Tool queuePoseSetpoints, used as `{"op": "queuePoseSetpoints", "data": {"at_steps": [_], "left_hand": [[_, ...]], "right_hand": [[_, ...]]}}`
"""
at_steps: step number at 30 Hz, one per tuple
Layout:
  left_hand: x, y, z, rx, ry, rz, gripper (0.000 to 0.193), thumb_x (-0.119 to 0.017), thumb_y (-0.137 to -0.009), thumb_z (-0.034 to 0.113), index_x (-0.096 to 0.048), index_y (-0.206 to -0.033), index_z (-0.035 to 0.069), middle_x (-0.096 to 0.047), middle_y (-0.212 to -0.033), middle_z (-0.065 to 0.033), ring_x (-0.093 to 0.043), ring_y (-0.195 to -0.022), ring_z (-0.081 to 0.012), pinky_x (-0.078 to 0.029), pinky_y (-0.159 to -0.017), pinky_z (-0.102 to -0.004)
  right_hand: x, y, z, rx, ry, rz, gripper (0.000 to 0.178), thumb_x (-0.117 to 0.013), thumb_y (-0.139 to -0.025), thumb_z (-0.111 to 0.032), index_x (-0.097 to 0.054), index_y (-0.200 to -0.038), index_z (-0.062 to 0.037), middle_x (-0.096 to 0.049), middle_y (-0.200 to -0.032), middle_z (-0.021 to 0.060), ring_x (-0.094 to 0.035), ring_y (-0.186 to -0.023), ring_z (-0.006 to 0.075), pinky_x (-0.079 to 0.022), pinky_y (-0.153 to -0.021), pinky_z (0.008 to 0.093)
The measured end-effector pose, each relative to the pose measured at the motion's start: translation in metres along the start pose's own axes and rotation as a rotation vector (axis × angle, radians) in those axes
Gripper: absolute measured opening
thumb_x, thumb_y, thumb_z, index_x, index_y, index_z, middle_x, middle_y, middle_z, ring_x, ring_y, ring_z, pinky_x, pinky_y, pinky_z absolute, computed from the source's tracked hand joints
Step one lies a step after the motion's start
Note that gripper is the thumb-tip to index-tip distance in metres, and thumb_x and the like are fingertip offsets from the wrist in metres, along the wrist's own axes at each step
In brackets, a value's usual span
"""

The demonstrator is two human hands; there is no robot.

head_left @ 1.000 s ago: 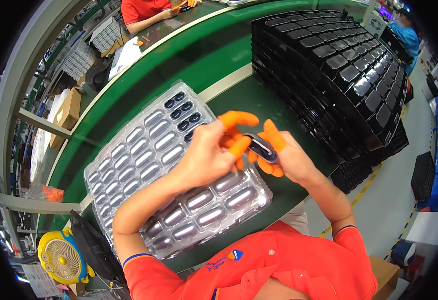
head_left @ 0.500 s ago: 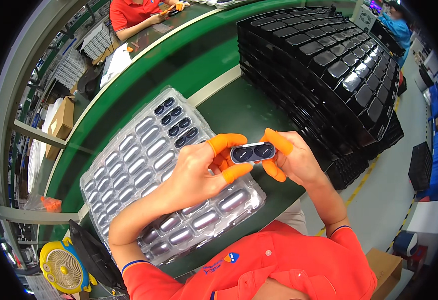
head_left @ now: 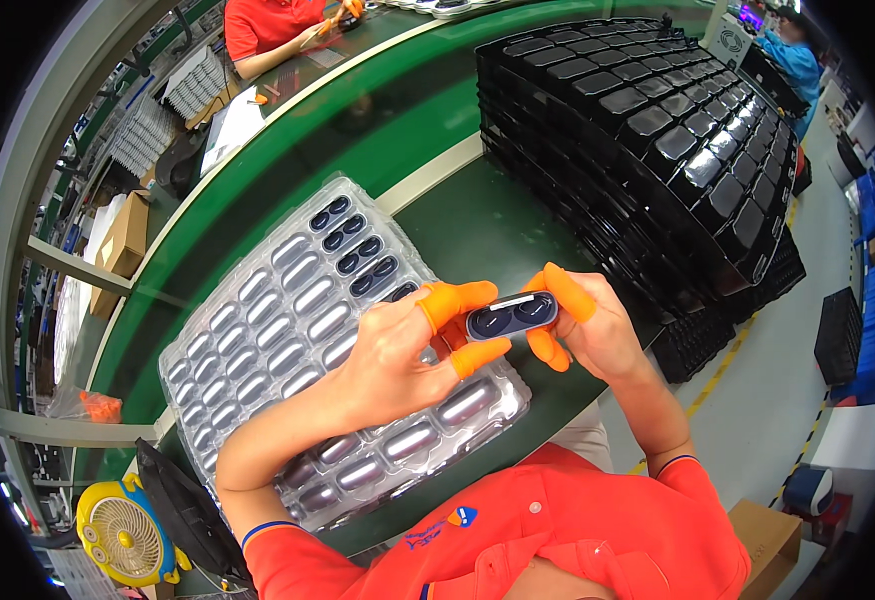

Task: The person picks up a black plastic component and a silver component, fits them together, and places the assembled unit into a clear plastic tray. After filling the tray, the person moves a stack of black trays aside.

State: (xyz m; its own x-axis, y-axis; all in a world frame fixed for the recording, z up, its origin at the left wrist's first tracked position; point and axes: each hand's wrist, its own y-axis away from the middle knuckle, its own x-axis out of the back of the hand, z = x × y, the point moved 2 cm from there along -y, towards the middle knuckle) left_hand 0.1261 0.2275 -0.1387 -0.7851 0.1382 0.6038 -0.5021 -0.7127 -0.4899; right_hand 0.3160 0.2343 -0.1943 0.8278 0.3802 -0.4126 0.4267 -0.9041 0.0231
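Your left hand [head_left: 393, 345] and right hand [head_left: 603, 325], orange covers on the fingers, each grip one end of a small dark case [head_left: 511, 318], held up beside the clear tray [head_left: 524, 396]; its underside is hidden. Your left forearm blocks some pockets. Beyond, stacked black trays [head_left: 648, 125]. Farther, a co-worker [head_left: 273, 30], head cut off.

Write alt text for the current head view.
The person's left hand and right hand, with orange finger covers, hold a dark oblong case over a green table. A clear compartmented tray lies beneath the left forearm; a stack of black trays stands to the right.
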Motion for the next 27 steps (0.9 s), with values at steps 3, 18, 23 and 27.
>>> {"op": "queuePoseSetpoints", "data": {"at_steps": [3, 18, 23, 27], "left_hand": [[0.000, 0.003, 0.002, -0.091, -0.080, 0.029, 0.043, -0.079, -0.065, 0.005, -0.061, -0.102, -0.004, -0.063, -0.076, -0.0079, -0.059, -0.056, -0.0112, -0.047, -0.052, -0.0205], [0.035, 0.038, -0.021, 0.381, -0.507, -0.146, 0.038, -0.078, -0.066, 0.023, -0.064, -0.095, 0.004, -0.056, -0.085, -0.0082, -0.057, -0.064, -0.0196, -0.047, -0.053, -0.0322], [0.015, 0.038, 0.004, 0.171, -0.574, -0.240, 0.035, -0.074, -0.070, 0.026, -0.061, -0.092, 0.002, -0.054, -0.084, -0.0117, -0.057, -0.068, -0.0273, -0.047, -0.051, -0.0375], [-0.007, 0.042, 0.003, 0.088, -0.599, -0.343, 0.034, -0.072, -0.071, 0.024, -0.060, -0.094, 0.002, -0.052, -0.082, -0.0123, -0.056, -0.067, -0.0291, -0.047, -0.051, -0.0386]], "right_hand": [[0.000, 0.002, 0.002, 0.031, 0.033, -0.011, 0.037, -0.036, -0.098, -0.023, -0.055, -0.093, 0.0084, -0.058, -0.067, 0.0105, -0.052, -0.044, 0.0149, -0.038, -0.039, 0.0230], [0.014, 0.021, -0.023, 0.162, 0.498, 0.142, 0.020, -0.047, -0.091, -0.008, -0.062, -0.088, 0.0051, -0.056, -0.058, 0.0058, -0.050, -0.046, 0.0071, -0.037, -0.042, 0.0185], [0.008, 0.048, -0.046, 0.318, 0.777, -0.075, 0.015, -0.056, -0.086, -0.010, -0.063, -0.088, 0.0033, -0.059, -0.060, 0.0076, -0.056, -0.051, 0.0098, -0.042, -0.047, 0.0190], [0.018, 0.072, -0.114, 0.553, 1.042, -0.453, 0.014, -0.063, -0.080, -0.011, -0.063, -0.086, 0.0020, -0.062, -0.064, 0.0087, -0.061, -0.057, 0.0122, -0.046, -0.050, 0.0206]]}}
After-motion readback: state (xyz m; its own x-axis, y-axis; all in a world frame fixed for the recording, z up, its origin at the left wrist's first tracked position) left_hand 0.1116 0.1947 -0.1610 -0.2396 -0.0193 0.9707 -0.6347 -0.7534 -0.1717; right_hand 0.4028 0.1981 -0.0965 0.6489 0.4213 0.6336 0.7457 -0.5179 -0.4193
